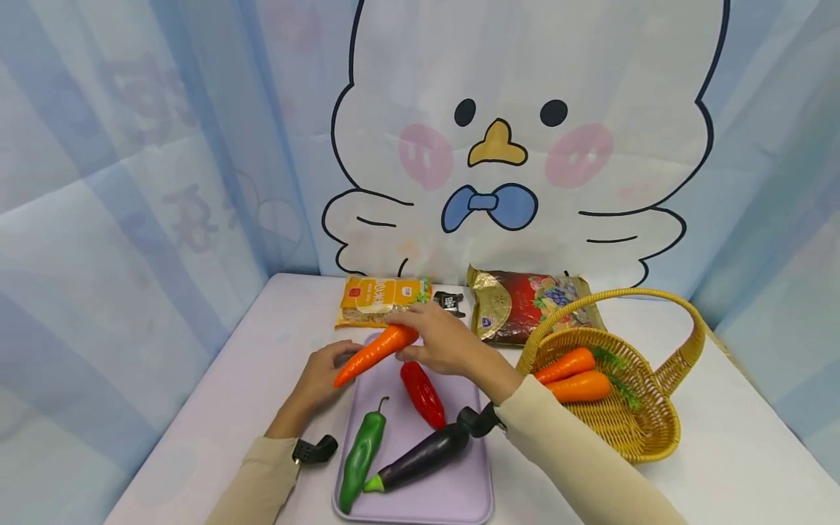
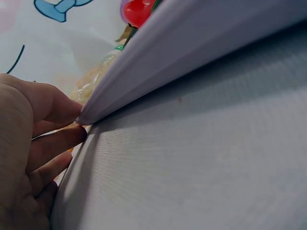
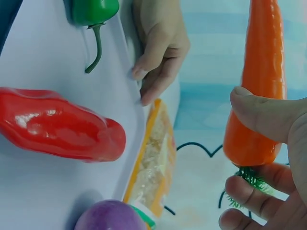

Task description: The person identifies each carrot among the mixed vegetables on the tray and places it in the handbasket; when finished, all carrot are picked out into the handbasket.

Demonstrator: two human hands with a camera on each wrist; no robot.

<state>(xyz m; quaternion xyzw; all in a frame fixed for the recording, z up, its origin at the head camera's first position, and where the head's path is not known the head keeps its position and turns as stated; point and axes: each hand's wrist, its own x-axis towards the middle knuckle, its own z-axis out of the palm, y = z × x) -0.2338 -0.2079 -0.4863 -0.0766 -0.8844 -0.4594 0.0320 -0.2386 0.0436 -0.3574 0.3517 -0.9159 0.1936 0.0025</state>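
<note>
My right hand (image 1: 441, 341) grips an orange carrot (image 1: 375, 355) near its thick, leafy end, above the far part of a lilac tray (image 1: 453, 499). In the right wrist view the thumb lies across the carrot (image 3: 264, 62), with the fingers behind it. My left hand (image 1: 321, 375) pinches the tray's left rim near the far corner; the left wrist view shows thumb and fingers at that rim (image 2: 139, 72). On the tray lie a red pepper (image 1: 423, 395), a green chili pepper (image 1: 363, 461) and a dark eggplant (image 1: 426, 457). A round purple vegetable (image 3: 110, 218) shows only in part.
To the right stands a yellow wicker basket (image 1: 630, 437) with a tall handle and carrots (image 1: 580, 386) inside. Behind the tray lie a yellow food packet (image 1: 380, 297), a red and gold packet (image 1: 512, 306) and a small black-and-white item (image 1: 449, 302). Printed curtains enclose the table.
</note>
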